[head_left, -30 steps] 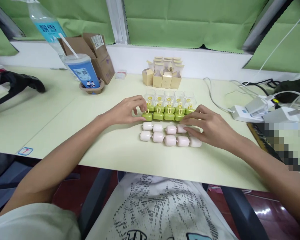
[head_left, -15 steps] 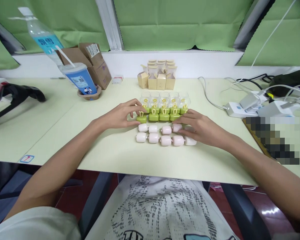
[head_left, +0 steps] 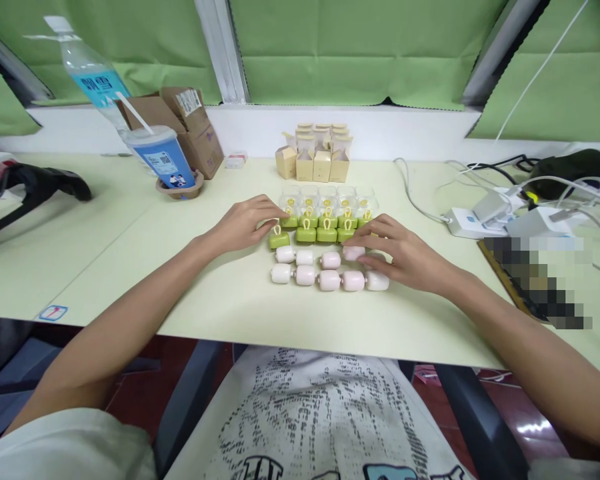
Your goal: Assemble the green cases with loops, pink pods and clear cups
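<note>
Green caps (head_left: 327,232) stand in two rows between our left hand (head_left: 245,225), spread loosely just beside the front-left cap (head_left: 279,241), and our right hand (head_left: 407,255), which partly covers their right end; whether it grips anything, we cannot tell.

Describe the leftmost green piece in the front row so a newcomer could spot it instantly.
On the pale table, just beyond the pale cylinders, are two rows of looped green pieces. Follow the nearer row left to the left hand. The leftmost green piece stands out: a wider gap separates it from its neighbour.
</note>
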Demonstrator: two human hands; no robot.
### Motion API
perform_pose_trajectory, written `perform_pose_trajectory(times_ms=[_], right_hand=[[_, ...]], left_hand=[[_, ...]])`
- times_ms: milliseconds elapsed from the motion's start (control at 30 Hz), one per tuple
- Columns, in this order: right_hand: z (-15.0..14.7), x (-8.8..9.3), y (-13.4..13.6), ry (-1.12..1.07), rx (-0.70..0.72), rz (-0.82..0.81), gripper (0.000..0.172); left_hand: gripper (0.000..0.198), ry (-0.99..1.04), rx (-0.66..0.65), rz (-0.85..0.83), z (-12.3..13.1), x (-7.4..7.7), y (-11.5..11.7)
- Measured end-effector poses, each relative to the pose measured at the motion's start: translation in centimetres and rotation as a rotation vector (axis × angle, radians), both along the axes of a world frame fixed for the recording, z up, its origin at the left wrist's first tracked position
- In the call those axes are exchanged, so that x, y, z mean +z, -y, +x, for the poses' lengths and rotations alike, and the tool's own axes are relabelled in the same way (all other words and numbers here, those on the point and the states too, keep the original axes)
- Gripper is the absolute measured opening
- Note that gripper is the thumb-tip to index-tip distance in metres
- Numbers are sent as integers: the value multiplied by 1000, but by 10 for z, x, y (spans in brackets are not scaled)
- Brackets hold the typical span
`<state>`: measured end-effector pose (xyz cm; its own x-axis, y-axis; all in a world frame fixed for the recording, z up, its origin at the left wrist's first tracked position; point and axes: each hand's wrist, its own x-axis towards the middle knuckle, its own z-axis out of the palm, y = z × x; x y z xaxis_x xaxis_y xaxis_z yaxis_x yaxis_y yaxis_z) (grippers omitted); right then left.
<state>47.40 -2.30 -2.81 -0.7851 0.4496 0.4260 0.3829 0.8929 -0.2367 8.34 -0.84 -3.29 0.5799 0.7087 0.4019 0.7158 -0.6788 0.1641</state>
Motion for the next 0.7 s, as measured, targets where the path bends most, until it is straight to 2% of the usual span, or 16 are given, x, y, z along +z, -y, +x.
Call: perform_pose_trajectory(times_ms=[100,200,300,400,567,633,700], right_hand=[[4,3,3,-143,-6,36,37],[6,4,4,-310,-79,17,34],[4,0,4,-490,-114,-139,30],[0,-6,4,-619,-64,-310,36],[-3,-13,6,-665,-43,-386,38],[-5,-14,8,-691,-61,-408,37],[-9,-14,11,-745,-78,-419,36]], left_hand=[[43,-30,90,68,-2,2,3],[45,-13,151,90,-5,3,4],[47,-32,136,-14,-10,6,2],[50,-76,117,-155,-16,10,-1],[58,-92,103,-349,-35,19,-8],[60,-37,113,-337,-41,24,-8],[60,132,118,-261,-41,30,-6]])
